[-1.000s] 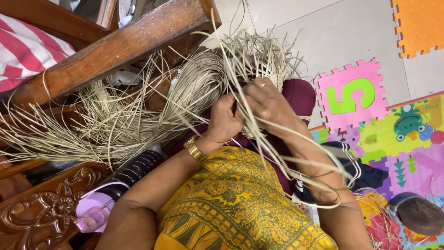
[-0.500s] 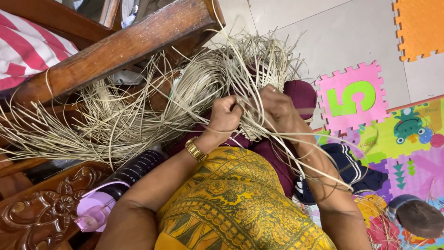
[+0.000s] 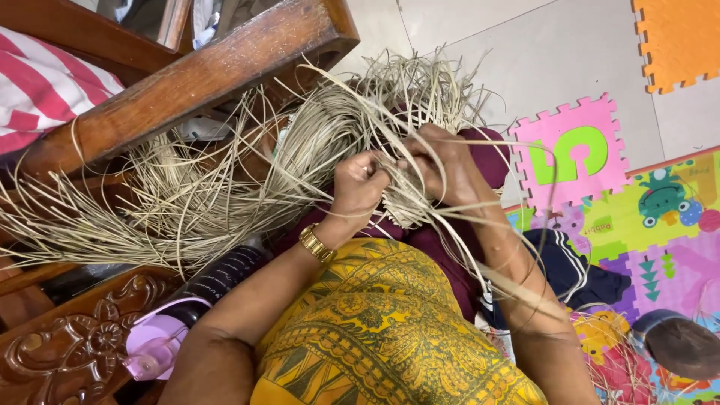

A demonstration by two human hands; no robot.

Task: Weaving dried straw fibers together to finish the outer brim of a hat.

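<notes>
On the lap, at the centre of the view, sits the small patch of woven pale straw strips (image 3: 409, 202), tight and flat, and both hands are right on it. The left hand (image 3: 358, 187) is curled closed, fingers pinching thin strips at the patch's left edge, a gold metal wristwatch (image 3: 316, 244) on the wrist. The right hand (image 3: 444, 163) comes over the top, fingers bent and pressed together on the weave, gripping strands there. Loose strips arc off the right forearm in long springy loops. Left of the hands, the big loose sheaf of dry pale straw fibres (image 3: 172, 195) fans out, stiff and wiry, under the slanted dark brown wooden beam (image 3: 195, 82). Below, a yellow patterned cloth garment (image 3: 375, 330) covers the lap. Out on the floor at the right edge, a pink foam puzzle tile with a green cut-out shape (image 3: 574, 150), then an orange foam tile (image 3: 679, 37) in the top right corner, both with toothed edges. Bottom left corner: carved dark wood furniture (image 3: 67, 345), glossy, beside a pink plastic cup (image 3: 154, 345).
</notes>
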